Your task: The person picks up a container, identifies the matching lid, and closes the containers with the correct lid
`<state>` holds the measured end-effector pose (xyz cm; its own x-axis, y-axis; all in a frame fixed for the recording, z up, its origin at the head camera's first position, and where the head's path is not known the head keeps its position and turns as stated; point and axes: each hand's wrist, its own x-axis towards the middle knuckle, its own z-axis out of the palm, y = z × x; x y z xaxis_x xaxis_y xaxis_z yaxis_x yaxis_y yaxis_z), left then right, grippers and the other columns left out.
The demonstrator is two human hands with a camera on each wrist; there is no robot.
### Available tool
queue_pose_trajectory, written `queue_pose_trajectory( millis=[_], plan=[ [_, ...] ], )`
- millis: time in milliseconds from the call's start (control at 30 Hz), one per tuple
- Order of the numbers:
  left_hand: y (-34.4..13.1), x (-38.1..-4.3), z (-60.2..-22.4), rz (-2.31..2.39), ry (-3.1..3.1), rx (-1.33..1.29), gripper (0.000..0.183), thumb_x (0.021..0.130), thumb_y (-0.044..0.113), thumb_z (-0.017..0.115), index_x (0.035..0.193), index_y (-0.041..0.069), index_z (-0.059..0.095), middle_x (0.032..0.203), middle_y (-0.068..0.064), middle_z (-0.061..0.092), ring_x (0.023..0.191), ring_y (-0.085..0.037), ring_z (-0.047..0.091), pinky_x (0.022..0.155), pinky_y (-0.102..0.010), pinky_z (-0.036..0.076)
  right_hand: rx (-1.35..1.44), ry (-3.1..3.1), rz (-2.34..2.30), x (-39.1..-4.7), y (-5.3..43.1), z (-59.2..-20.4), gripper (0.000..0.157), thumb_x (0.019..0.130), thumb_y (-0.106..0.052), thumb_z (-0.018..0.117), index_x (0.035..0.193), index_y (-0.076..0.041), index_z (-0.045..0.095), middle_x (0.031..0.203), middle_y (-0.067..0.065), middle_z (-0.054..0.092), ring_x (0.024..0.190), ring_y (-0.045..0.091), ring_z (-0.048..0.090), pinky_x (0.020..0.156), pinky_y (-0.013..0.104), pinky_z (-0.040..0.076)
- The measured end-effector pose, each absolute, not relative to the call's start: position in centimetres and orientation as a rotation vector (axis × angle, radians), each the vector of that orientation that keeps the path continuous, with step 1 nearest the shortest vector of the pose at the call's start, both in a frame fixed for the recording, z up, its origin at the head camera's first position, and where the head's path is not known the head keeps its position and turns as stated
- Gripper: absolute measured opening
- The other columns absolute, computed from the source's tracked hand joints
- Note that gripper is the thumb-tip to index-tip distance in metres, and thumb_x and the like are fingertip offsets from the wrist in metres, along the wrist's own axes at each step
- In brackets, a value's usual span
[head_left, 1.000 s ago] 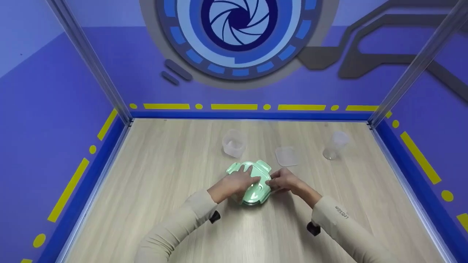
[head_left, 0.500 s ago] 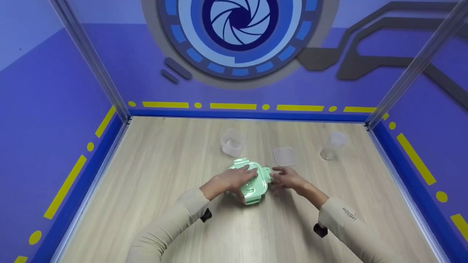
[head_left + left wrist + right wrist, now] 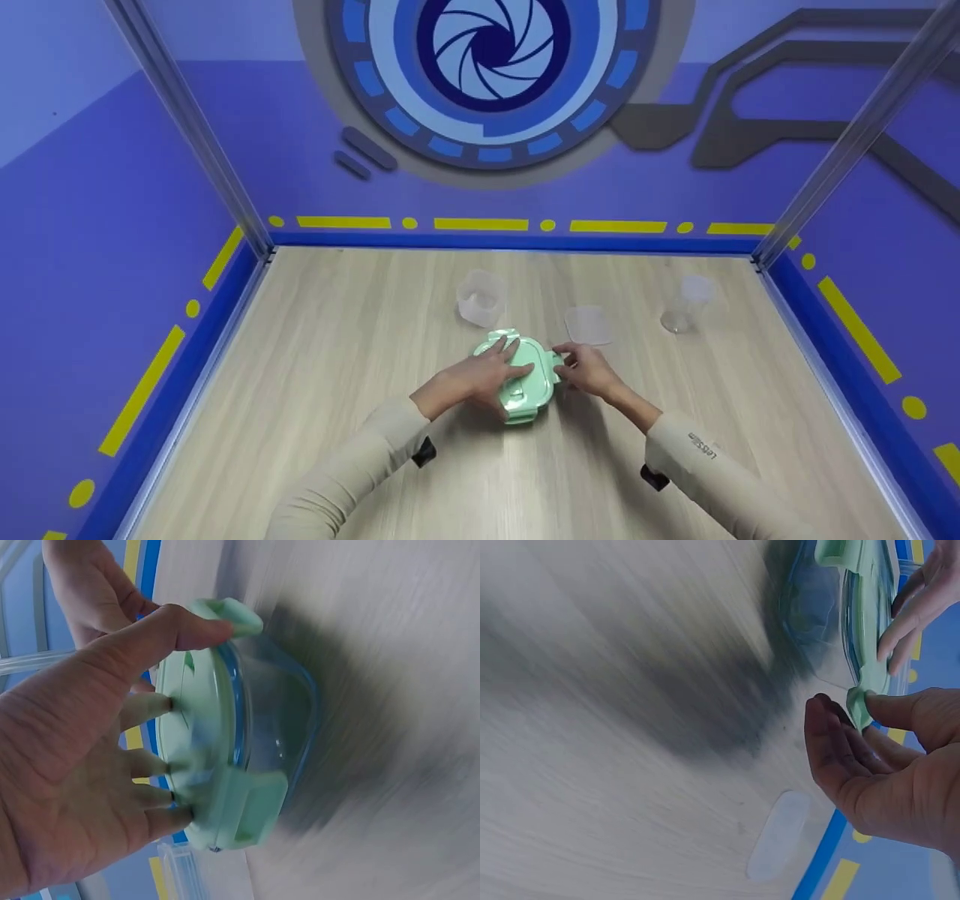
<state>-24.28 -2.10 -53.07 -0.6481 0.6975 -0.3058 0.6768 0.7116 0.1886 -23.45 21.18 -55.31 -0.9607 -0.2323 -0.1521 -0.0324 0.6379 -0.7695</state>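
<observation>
A clear glass food container (image 3: pixel 281 709) with a mint-green snap lid (image 3: pixel 534 352) stands between my hands. My left hand (image 3: pixel 484 375) lies across the lid with fingers spread. In the left wrist view its fingertips press the top, and the thumb touches one green latch (image 3: pixel 240 619) at the side. On the lid's right side, my right hand (image 3: pixel 590 369) pinches another latch (image 3: pixel 859 706). The right wrist view shows the thumb on that latch's outer face, the other fingers curled below.
Behind the glass container stands a small translucent plastic tub (image 3: pixel 480 300). A flat translucent lid (image 3: pixel 589 326) lies right of it. Farther right is a clear cup-like vessel (image 3: pixel 696 291). Blue panels with metal posts (image 3: pixel 255 232) enclose the wooden tabletop (image 3: pixel 345 315).
The container has turned under my left hand, bringing a latch to its right side. My right fingers, looser half a second ago, now pinch that latch.
</observation>
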Motion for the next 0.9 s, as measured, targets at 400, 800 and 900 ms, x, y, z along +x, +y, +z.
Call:
queue_pose_trajectory(
  millis=[400,800,900],
  plan=[
    [-2.0,-24.1,-53.3,0.048,2.597,1.031,0.098,0.076,0.048,0.087,0.159,0.029,0.038,0.168,-0.026,0.019,0.156,-0.044,0.019,0.124,-0.047,0.032,-0.425,2.991,-0.752,-23.1,19.5,-54.6,0.029,0.084,0.008,0.075,0.112,0.012,0.071,0.113,0.025,0.066,0.105,0.04,0.068,0.09,0.051,0.057],
    [-2.4,-24.0,-53.5,0.044,2.583,1.11,0.096,0.076,0.046,0.089,0.158,0.029,0.041,0.164,-0.034,0.02,0.156,-0.045,0.021,0.125,-0.046,0.032,-0.412,2.89,-0.783,-22.4,18.2,-52.4,0.037,0.085,0.005,0.065,0.061,-0.01,0.041,0.059,-0.007,0.031,0.055,0.011,0.03,0.05,0.024,0.023],
    [-2.5,-24.3,-53.6,-0.013,2.594,1.168,0.096,0.076,0.049,0.088,0.158,0.031,0.04,0.165,-0.032,0.021,0.156,-0.043,0.023,0.122,-0.045,0.035,-0.384,2.724,-0.83,-22.8,18.3,-51.9,0.038,0.087,-0.003,0.069,0.064,-0.012,0.041,0.057,-0.009,0.032,0.055,0.008,0.03,0.05,0.022,0.022]
  ],
)
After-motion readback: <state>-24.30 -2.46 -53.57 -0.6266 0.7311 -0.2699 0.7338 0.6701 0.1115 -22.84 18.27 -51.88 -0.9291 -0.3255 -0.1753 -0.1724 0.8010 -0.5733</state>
